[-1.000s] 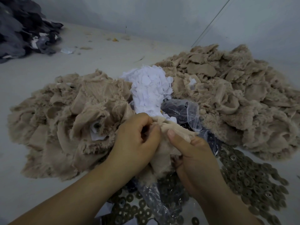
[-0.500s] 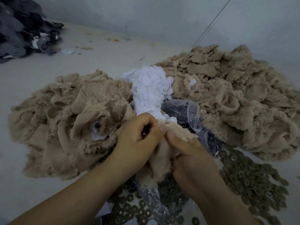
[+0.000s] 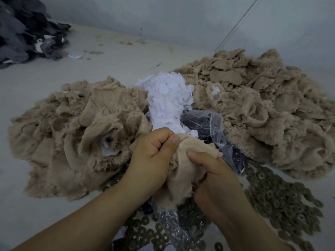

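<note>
Still, left hand [image 3: 152, 160] and right hand [image 3: 215, 180] pinch beige cloth [image 3: 181, 171].

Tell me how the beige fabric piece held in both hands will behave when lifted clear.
Probably floppy: the beige fabric piece bunches and droops between the left hand and right hand. Likely light, since pinching fingers alone seem to carry it. Its frayed edge may shed threads or snag.

Both hands are holding a soft tan cloth piece [image 3: 181, 171]. The left hand [image 3: 152, 160] is pinching its top, and the right hand [image 3: 215, 180] is squeezing just below and beside that.
</note>
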Tool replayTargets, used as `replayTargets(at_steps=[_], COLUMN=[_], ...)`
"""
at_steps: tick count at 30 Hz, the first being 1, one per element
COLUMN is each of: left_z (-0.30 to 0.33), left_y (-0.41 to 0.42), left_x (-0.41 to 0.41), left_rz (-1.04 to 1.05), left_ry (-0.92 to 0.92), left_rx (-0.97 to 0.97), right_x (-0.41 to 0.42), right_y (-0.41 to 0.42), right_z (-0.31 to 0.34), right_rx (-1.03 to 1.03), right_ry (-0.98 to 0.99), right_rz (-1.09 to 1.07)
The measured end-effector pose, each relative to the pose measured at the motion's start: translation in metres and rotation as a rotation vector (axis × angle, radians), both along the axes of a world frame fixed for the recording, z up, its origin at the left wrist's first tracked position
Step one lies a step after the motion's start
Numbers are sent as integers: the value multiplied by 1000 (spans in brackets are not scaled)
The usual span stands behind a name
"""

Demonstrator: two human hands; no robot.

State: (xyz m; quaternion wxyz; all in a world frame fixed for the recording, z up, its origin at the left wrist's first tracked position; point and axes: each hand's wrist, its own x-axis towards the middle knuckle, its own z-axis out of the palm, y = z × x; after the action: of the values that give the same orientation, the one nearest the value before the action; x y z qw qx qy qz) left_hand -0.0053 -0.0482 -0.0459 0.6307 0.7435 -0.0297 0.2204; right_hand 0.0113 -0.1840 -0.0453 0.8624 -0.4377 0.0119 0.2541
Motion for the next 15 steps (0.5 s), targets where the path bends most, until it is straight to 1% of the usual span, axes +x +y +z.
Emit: replayTargets(at_steps=[3,5,7,10,12,15], left_z=[-1,-1,-1,2,5,8], left_y=[-4,-5,-6,-5,-5,-4], left_x=[-2,-3,-3,-4,-5,-6], left_rz=[-41,-29,-13,-6,-9,13], left_ry=[-17,-2,10,-1,-21,-33], left_rx=[31,-13,-58,-64,-46,16], right_x=[-2,-1,-1,-1,-2,-3], right_y=[1,1,2,3,2,2], right_z=[0,-2,-4,-6,-7,-9], right_rx=[-25,-49,-22,-5,-39,-166], right_ry=[-128,-122,-101,-111,-180,-277], right_rz=[9,-14,-19,-29,-45,-118])
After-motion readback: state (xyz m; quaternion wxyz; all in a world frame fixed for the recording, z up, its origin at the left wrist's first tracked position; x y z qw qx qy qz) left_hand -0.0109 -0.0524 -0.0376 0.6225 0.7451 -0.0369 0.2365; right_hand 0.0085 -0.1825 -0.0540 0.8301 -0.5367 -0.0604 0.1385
